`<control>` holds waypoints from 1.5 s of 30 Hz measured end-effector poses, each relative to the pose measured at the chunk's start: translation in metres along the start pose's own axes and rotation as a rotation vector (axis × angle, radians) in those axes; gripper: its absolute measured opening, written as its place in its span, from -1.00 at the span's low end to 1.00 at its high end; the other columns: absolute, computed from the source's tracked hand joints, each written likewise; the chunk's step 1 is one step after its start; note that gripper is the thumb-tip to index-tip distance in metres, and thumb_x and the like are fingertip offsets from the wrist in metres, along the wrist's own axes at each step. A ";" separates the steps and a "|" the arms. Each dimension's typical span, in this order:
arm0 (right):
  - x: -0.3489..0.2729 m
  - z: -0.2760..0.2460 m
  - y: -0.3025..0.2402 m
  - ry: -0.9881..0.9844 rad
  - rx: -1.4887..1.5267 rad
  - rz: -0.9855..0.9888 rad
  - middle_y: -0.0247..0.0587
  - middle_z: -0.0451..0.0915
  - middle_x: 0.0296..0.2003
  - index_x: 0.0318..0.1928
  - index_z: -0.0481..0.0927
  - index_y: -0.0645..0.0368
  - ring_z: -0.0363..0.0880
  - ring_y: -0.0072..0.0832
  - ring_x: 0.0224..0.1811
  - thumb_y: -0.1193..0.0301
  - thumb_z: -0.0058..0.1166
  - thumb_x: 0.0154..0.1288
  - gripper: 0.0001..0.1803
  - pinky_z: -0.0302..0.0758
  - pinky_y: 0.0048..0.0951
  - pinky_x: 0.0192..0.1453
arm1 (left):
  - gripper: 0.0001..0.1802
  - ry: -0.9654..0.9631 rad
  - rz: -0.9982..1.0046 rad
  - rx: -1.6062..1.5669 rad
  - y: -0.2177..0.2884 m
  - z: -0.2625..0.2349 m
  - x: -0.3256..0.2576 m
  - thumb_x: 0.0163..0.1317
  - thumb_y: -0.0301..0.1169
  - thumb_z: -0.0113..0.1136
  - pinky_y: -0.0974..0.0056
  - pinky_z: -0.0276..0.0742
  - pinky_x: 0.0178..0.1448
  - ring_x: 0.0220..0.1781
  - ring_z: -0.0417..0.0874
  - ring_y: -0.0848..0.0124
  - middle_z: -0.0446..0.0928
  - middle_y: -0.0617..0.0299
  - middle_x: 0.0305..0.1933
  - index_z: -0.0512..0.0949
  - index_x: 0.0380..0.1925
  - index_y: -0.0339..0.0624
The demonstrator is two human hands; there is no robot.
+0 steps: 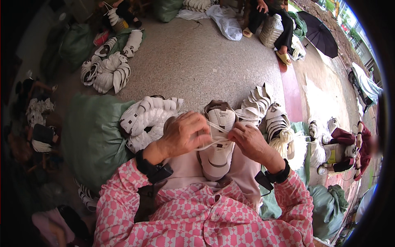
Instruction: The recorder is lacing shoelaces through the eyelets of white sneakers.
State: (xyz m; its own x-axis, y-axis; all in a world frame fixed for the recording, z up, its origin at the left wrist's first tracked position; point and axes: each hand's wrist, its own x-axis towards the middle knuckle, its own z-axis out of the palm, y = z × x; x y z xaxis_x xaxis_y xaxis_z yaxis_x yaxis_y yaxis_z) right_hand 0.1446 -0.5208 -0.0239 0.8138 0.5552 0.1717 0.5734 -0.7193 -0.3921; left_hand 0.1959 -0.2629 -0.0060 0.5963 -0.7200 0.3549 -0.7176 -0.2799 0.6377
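On my lap rests a white shoe upper (pixel 215 158) with a brown collar, its rounded toe towards me and its tongue pointing away. White shoelace (pixel 216 127) crosses its front opening in loose strands. My left hand (pixel 187 131) is closed at the upper's left side, with lace running from its curled fingers. My right hand (pixel 249 140) pinches lace at the right edge of the opening. Just left of my left hand lies a curved stack of white uppers (pixel 149 113). More nested uppers (pixel 256 103) stand beyond my right hand.
A large green sack (pixel 92 136) bulges on my left. Bundled white laces (pixel 284 140) hang over a stack at my right. Farther off are more piled uppers (pixel 111 72), a white plastic bag (pixel 225 22), a dark umbrella (pixel 319 33) and several seated people.
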 end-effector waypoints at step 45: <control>0.023 0.007 -0.008 0.280 -0.005 -0.016 -0.24 0.44 -0.45 -0.37 0.43 0.14 0.43 -0.28 -0.27 0.49 0.12 -0.02 -0.83 0.27 -0.28 -0.08 | -0.64 0.227 -0.360 0.025 -0.027 0.021 -0.023 0.30 -0.10 0.15 0.29 0.27 0.19 0.07 0.34 0.45 0.35 0.26 -0.09 0.46 -0.26 -0.21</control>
State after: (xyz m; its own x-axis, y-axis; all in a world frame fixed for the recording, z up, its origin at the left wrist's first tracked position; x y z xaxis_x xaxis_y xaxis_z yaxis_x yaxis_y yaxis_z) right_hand 0.1580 -0.4999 -0.0231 0.7985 0.4303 0.4210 0.5865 -0.7139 -0.3825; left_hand 0.1939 -0.2523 -0.0461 0.8727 -0.4161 0.2556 -0.4556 -0.5052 0.7329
